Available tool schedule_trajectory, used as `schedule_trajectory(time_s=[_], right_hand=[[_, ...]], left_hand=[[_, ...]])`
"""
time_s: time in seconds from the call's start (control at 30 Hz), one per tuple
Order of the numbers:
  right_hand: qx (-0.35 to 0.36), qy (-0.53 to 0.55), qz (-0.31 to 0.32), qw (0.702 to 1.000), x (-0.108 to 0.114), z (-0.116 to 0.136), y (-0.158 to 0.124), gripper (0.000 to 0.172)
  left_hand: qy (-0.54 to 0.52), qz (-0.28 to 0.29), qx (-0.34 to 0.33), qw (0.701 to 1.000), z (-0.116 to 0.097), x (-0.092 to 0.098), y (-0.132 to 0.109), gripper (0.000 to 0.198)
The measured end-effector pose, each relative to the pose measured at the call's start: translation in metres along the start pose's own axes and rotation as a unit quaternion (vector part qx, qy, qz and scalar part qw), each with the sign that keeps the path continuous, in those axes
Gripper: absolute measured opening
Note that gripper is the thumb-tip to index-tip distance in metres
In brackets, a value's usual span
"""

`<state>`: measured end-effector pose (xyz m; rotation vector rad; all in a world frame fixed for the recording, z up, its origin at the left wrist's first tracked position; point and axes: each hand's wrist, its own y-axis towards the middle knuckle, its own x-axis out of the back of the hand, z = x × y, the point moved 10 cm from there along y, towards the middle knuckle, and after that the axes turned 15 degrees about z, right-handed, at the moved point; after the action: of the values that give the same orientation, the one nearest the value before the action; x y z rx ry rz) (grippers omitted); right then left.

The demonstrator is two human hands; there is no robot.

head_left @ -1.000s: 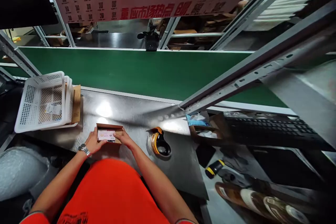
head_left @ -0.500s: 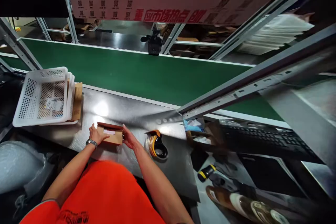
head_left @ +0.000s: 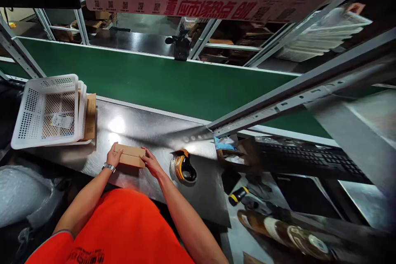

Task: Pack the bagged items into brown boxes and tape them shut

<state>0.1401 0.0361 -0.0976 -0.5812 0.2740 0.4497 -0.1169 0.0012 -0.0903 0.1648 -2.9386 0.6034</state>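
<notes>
A small brown cardboard box (head_left: 130, 156) is held between my hands just over the metal bench (head_left: 154, 132), its top flaps folded down so that they meet in a seam. At the box's left end, my left hand (head_left: 114, 156) grips it, with a watch on the wrist. The right end is gripped by my right hand (head_left: 151, 162), fingers on the top and side. What lies inside the box is hidden. To the right of my right hand stands an orange and black tape dispenser (head_left: 185, 168).
White perforated baskets (head_left: 46, 111) are stacked at the left, with flat cardboard (head_left: 90, 116) beside them. A green conveyor belt (head_left: 154, 82) runs behind the bench. A slanted metal post (head_left: 262, 105), a keyboard (head_left: 309, 156) and a yellow-black scanner (head_left: 238, 196) are at the right.
The box was open at the top, with something pale and pink showing inside; its flaps are now down. Both hands stay at its ends. The view has shifted slightly.
</notes>
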Motion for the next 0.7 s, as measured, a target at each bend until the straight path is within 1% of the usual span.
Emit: schedule_trajectory(time_s=[0.07, 0.17, 0.27, 0.33, 0.37, 0.43, 0.47, 0.5, 0.53, 0.6, 0.63, 0.67, 0.7], right_hand=[[0.012, -0.005, -0.010, 1.000, 0.000, -0.002, 0.001, 0.064], [0.030, -0.033, -0.020, 0.999, 0.000, -0.004, 0.003, 0.070], [0.028, -0.068, -0.005, 0.997, -0.001, -0.002, 0.006, 0.072], [0.021, -0.084, 0.001, 0.996, 0.006, 0.001, 0.004, 0.073], [0.020, -0.096, -0.006, 0.995, 0.013, 0.004, 0.000, 0.072], [0.028, -0.129, -0.048, 0.990, 0.040, 0.010, -0.017, 0.072], [0.038, -0.154, -0.089, 0.983, 0.059, 0.014, -0.031, 0.073], [0.052, -0.189, -0.149, 0.969, 0.082, 0.019, -0.048, 0.077], [0.064, -0.234, -0.220, 0.945, 0.105, 0.024, -0.069, 0.082], [0.066, -0.331, -0.346, 0.875, 0.144, 0.029, -0.111, 0.092], [0.053, -0.371, -0.383, 0.844, 0.158, 0.028, -0.125, 0.096], [0.032, -0.400, -0.393, 0.828, 0.168, 0.024, -0.132, 0.099], [0.006, -0.413, -0.381, 0.827, 0.176, 0.019, -0.132, 0.101]], left_hand=[[0.010, 0.006, 0.004, 1.000, -0.001, 0.000, 0.000, 0.060], [0.038, 0.010, 0.011, 0.999, -0.002, 0.001, 0.000, 0.065], [0.076, 0.009, 0.009, 0.997, -0.006, 0.003, 0.000, 0.066], [0.082, 0.011, 0.002, 0.997, -0.008, 0.004, 0.001, 0.067], [0.079, 0.016, -0.001, 0.997, -0.009, 0.003, 0.001, 0.067], [0.074, 0.028, -0.006, 0.997, -0.010, 0.003, 0.003, 0.069], [0.072, 0.036, -0.007, 0.997, -0.011, 0.002, 0.004, 0.070], [0.072, 0.044, -0.008, 0.996, -0.011, 0.000, 0.005, 0.070], [0.071, 0.054, -0.008, 0.996, -0.011, -0.003, 0.005, 0.069], [0.070, 0.074, -0.010, 0.995, -0.012, -0.012, 0.004, 0.065], [0.068, 0.088, -0.010, 0.994, -0.013, -0.020, 0.002, 0.062], [0.065, 0.104, -0.010, 0.992, -0.014, -0.030, 0.000, 0.060], [0.061, 0.121, -0.008, 0.991, -0.014, -0.040, -0.002, 0.058]])
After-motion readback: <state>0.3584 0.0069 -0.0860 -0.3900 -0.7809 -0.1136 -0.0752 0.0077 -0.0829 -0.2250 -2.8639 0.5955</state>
